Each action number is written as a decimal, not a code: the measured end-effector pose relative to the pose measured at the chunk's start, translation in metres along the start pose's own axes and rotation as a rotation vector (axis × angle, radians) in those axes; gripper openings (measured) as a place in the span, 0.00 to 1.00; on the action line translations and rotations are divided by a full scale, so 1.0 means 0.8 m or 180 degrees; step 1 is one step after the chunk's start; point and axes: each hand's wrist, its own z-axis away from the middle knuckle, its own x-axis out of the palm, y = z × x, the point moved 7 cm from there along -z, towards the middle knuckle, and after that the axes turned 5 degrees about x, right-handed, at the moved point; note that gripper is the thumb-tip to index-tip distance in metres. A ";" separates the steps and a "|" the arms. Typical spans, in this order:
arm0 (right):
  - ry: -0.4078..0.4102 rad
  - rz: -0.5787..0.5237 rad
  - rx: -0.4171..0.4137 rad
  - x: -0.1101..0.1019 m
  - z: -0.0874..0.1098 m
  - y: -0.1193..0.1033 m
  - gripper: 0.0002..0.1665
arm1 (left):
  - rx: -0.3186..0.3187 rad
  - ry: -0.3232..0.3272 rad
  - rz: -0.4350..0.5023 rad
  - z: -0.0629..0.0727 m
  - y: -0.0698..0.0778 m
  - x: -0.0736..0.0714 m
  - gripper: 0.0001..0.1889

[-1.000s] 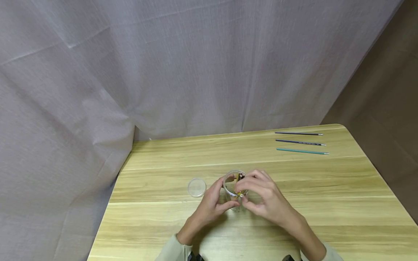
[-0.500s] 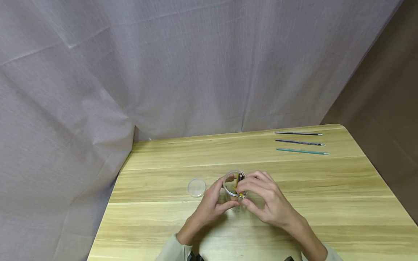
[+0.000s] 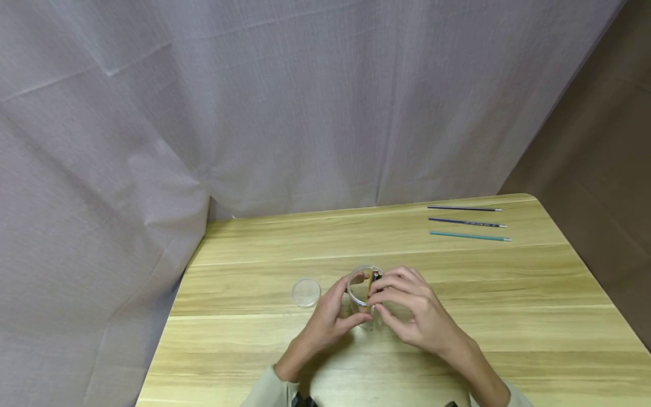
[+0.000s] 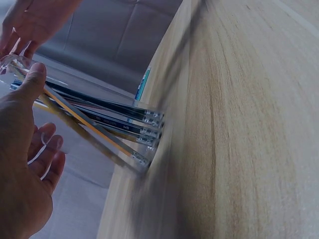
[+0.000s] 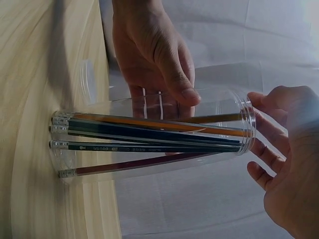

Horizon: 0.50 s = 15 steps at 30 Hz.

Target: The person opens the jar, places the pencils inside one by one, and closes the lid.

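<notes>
In the head view my left hand (image 3: 333,322) grips a clear plastic jar (image 3: 355,302) around its side, thumb toward me. The jar stands on the table with several pencils (image 5: 149,147) inside, dark, orange-yellow and dark red. Their eraser ends are at the bottom. At the jar's mouth is my right hand (image 3: 419,308), fingertips over the rim (image 5: 247,122), with the thumb on the near side. In the right wrist view thumb and fingers stand apart around the rim; whether they pinch a pencil is hidden.
A clear round lid (image 3: 306,293) lies left of the jar. At the back right, two dark pencils (image 3: 468,223) and one teal pencil (image 3: 470,236) lie in a row on the wooden table (image 3: 244,339). Grey cloth (image 3: 305,113) hangs behind the table.
The yellow pencil end that showed between the right thumb and fingers at the rim is now out of sight. The right fingers have shifted slightly; the left hand and jar stay put.
</notes>
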 end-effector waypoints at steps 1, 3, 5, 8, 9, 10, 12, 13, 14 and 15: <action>-0.0006 0.0006 -0.0002 0.000 0.001 0.000 0.10 | 0.0000 -0.0002 -0.0003 0.000 0.000 0.000 0.47; 0.0000 0.0002 -0.0011 -0.001 0.002 0.000 0.13 | -0.0003 -0.0002 -0.0007 0.000 0.000 0.000 0.47; 0.0021 -0.0005 -0.0022 -0.002 0.003 0.001 0.16 | -0.0003 -0.0001 -0.0004 0.000 0.000 0.000 0.47; 0.0066 -0.0027 -0.0037 -0.005 0.005 0.002 0.21 | -0.0003 0.0009 -0.0002 0.000 0.000 0.000 0.46; 0.0083 -0.0026 -0.0033 -0.006 0.005 0.002 0.22 | -0.0005 0.0014 -0.0008 -0.001 0.000 0.000 0.47; 0.0096 -0.0023 -0.0022 -0.008 0.006 0.003 0.22 | -0.0008 0.0018 -0.0012 -0.001 0.000 0.000 0.47; 0.0120 0.0001 0.0013 -0.011 0.007 0.005 0.23 | -0.0021 0.0027 -0.0027 -0.001 0.000 0.000 0.47; 0.0133 0.0022 0.0031 -0.012 0.007 0.006 0.23 | -0.0035 0.0029 -0.0028 -0.001 0.000 -0.001 0.47; 0.0147 0.0041 0.0047 -0.014 0.008 0.007 0.22 | -0.0048 0.0034 -0.0032 0.000 -0.001 -0.001 0.47; 0.0157 0.0058 0.0067 -0.016 0.008 0.009 0.22 | -0.0059 0.0038 -0.0035 0.000 -0.001 -0.001 0.47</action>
